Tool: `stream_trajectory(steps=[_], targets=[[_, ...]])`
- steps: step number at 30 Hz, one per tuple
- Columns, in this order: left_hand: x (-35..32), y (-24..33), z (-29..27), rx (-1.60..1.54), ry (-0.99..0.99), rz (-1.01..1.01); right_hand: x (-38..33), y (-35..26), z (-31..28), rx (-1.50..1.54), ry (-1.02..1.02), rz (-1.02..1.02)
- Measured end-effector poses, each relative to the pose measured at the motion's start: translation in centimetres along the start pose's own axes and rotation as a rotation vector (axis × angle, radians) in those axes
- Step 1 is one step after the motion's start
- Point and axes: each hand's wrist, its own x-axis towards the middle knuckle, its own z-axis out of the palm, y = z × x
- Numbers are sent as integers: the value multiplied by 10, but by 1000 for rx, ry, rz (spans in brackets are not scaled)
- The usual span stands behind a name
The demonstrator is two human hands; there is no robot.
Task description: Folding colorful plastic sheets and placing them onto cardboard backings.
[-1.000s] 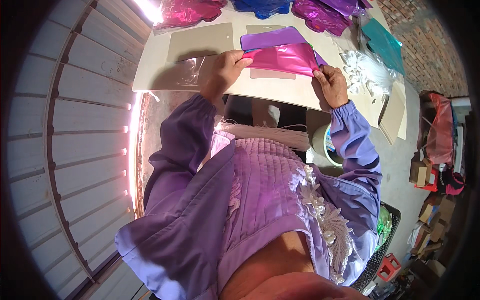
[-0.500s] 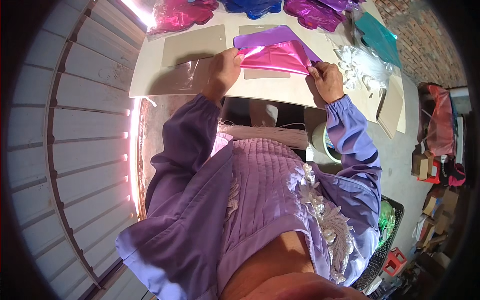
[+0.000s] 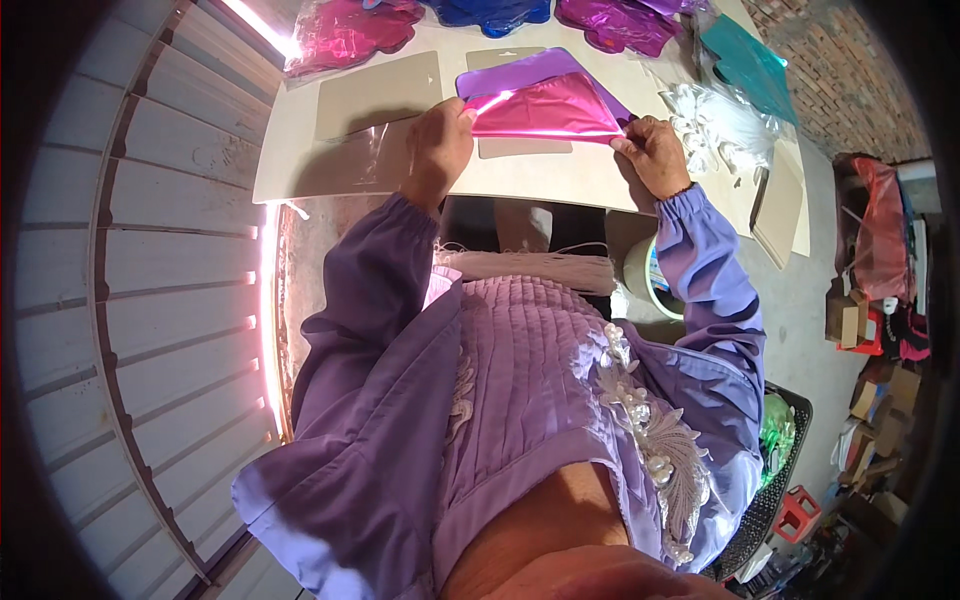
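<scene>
A shiny pink foil sheet (image 3: 548, 110), folded over a purple foil layer (image 3: 525, 72), lies on the pale table (image 3: 560, 175). My left hand (image 3: 437, 150) pinches its left corner. My right hand (image 3: 655, 152) pinches its right corner, so the foil is stretched between both hands. Under the foil lies a grey card (image 3: 525, 148). Another grey card (image 3: 380, 92) sits to the left, with a clear plastic sleeve (image 3: 350, 160) in front of it.
Pink (image 3: 345, 30), blue (image 3: 490, 12) and magenta (image 3: 615, 20) foil shapes line the table's far edge. A teal foil sheet (image 3: 750, 62) and white plastic pieces (image 3: 715, 125) lie at the right. Brown cards (image 3: 778, 205) lean there. Boxes (image 3: 860, 320) crowd the floor at right.
Both hands stay on the foil's corners. The pink fold has flattened and lies lower on the purple layer than before.
</scene>
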Motion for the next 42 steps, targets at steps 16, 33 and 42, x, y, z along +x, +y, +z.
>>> stream_trajectory(steps=[16,33,42], targets=[[4,-2,8,41,-5,-32,8,-22,-8,-169,-90,225],[5,0,6,54,-68,-49,32,-74,66,-252,-167,-487],[-7,-12,-9,95,75,35,23,-67,63,-412,-203,-293]])
